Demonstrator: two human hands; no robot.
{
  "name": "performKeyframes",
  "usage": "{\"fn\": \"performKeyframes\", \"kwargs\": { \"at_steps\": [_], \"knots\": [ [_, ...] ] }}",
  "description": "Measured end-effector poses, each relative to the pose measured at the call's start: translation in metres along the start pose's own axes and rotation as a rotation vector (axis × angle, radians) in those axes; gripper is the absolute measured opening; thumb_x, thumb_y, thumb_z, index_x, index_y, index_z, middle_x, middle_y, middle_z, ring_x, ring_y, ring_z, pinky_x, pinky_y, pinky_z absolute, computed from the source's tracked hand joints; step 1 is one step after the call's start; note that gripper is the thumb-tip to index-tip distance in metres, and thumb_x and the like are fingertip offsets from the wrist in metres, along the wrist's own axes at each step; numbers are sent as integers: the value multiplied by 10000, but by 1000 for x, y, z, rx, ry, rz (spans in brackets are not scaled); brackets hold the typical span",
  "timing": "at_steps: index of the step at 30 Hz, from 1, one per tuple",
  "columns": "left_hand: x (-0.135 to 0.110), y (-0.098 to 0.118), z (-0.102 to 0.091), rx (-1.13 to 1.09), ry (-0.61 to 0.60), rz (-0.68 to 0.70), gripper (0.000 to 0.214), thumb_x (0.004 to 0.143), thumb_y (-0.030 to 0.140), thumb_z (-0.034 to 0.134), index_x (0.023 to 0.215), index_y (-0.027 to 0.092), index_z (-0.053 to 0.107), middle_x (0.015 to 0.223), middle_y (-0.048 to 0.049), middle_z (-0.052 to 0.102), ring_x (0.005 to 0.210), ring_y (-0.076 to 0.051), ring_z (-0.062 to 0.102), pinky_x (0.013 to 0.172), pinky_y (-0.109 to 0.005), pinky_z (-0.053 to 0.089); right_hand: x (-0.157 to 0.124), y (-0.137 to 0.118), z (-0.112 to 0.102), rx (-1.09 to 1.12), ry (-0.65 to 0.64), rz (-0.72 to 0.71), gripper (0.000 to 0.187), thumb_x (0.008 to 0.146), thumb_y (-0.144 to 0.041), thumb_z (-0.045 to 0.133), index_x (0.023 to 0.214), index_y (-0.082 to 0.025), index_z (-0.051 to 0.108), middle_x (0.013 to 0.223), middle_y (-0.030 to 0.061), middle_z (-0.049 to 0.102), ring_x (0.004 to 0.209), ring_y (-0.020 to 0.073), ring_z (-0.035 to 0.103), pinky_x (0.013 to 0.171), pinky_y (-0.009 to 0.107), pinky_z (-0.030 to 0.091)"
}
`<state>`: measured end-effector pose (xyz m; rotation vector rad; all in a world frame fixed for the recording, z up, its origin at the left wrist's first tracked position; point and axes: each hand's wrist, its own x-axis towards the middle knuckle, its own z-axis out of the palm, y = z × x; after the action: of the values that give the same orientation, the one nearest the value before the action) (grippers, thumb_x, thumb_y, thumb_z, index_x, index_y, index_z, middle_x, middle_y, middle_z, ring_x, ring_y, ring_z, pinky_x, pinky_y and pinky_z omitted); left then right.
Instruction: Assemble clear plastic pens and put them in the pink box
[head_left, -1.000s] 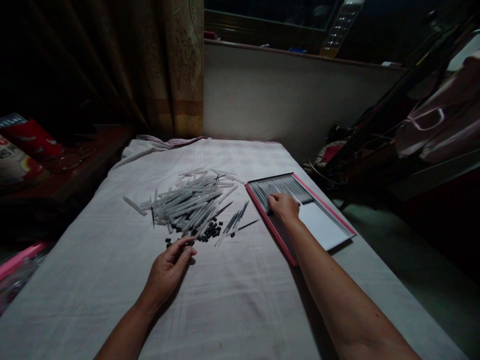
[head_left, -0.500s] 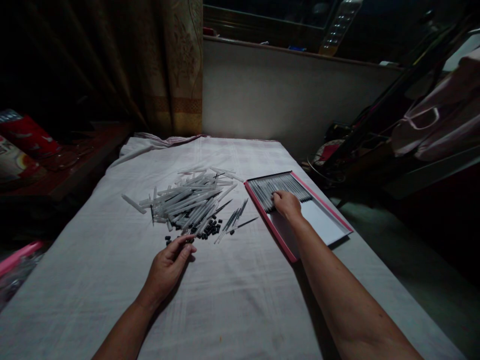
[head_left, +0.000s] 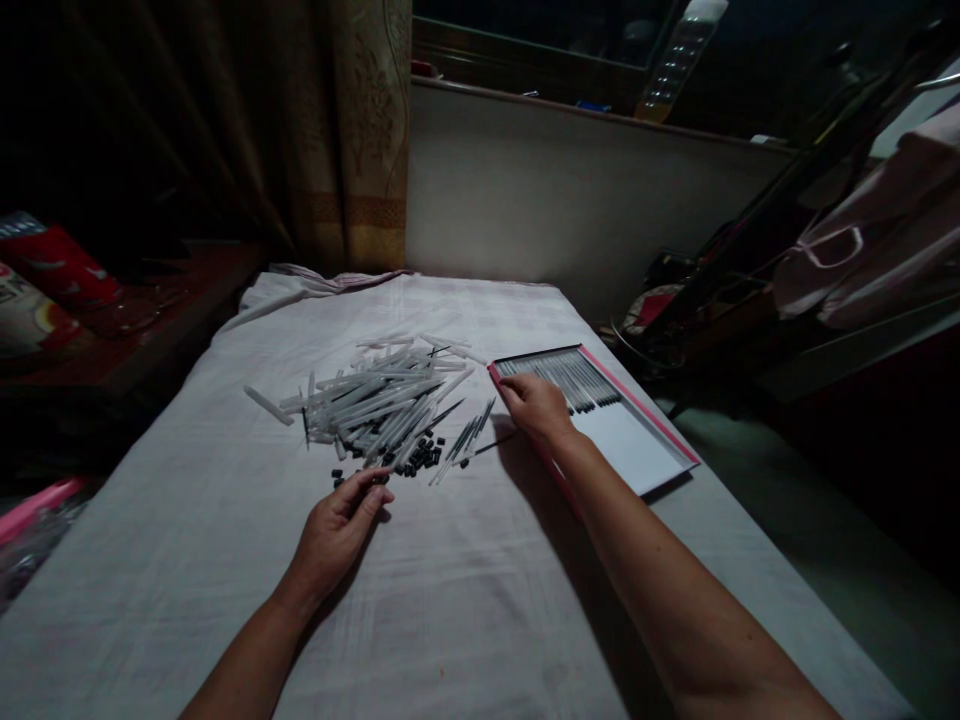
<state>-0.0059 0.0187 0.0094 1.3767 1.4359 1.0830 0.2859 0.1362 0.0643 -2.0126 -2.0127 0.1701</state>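
Observation:
My left hand (head_left: 337,530) rests on the cloth at the near edge of a pile of clear plastic tubes (head_left: 382,390). Its thumb and forefinger are curled close together around something dark and small that I cannot make out. Loose black caps (head_left: 427,452) lie just beyond its fingertips. Thin pen refills (head_left: 469,440) are scattered right of the caps. My right hand (head_left: 541,408) hovers over the left rim of a shallow pink-edged box (head_left: 637,405), fingers drawn together, with nothing visible in them. Inside the box, a row of dark-tipped refills (head_left: 577,375) lines the far half.
A white cloth (head_left: 450,580) covers the table. To the left, a dark wooden surface (head_left: 172,320) holds a red container (head_left: 60,265). Behind are a curtain (head_left: 367,150) and a ledge with a plastic bottle (head_left: 679,65). Pale pink fabric (head_left: 862,230) hangs on the right.
My right hand has moved left from the row of refills to the box's left rim, uncovering part of the row. My left hand has stayed in place.

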Motion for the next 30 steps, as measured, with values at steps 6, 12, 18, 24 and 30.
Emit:
{"fn": "performKeyframes", "kwargs": {
  "at_steps": [6,12,18,24,30],
  "knots": [
    [0,4,0,-19,-1,9,391,805,485,632,1032,180,725,747,-42,730,641,-176,669,639,-304,552,0,-57,26,-27,-152,-240,304,947,-273,531,1189,-254,713,1178,73,718,1063,225,665,860,287,480],
    [0,5,0,-31,-23,9,374,812,484,618,1009,182,720,742,-34,720,639,-173,667,639,-302,552,4,-90,42,-19,-148,-315,319,961,-331,527,1247,-289,661,1191,59,693,1074,222,646,860,295,484],
    [-1,4,-1,-30,-36,8,363,825,478,608,1009,185,721,751,-35,724,653,-173,671,643,-297,549,9,-106,51,-61,-169,-333,268,961,-353,532,1158,-270,694,1181,65,687,1031,222,655,800,295,495],
    [-2,2,-1,-26,-32,12,356,836,470,607,1019,186,722,760,-37,729,659,-177,677,653,-304,557,1,-99,53,11,-164,-305,249,965,-367,544,1109,-287,730,1127,51,705,992,204,665,793,276,486],
    [0,-1,2,-84,10,-33,431,811,515,637,1079,183,698,849,-61,747,729,-194,690,699,-332,575,-45,-80,58,425,-91,-256,180,920,-258,608,992,-235,771,956,59,746,925,189,678,823,273,495]
  ]
}}
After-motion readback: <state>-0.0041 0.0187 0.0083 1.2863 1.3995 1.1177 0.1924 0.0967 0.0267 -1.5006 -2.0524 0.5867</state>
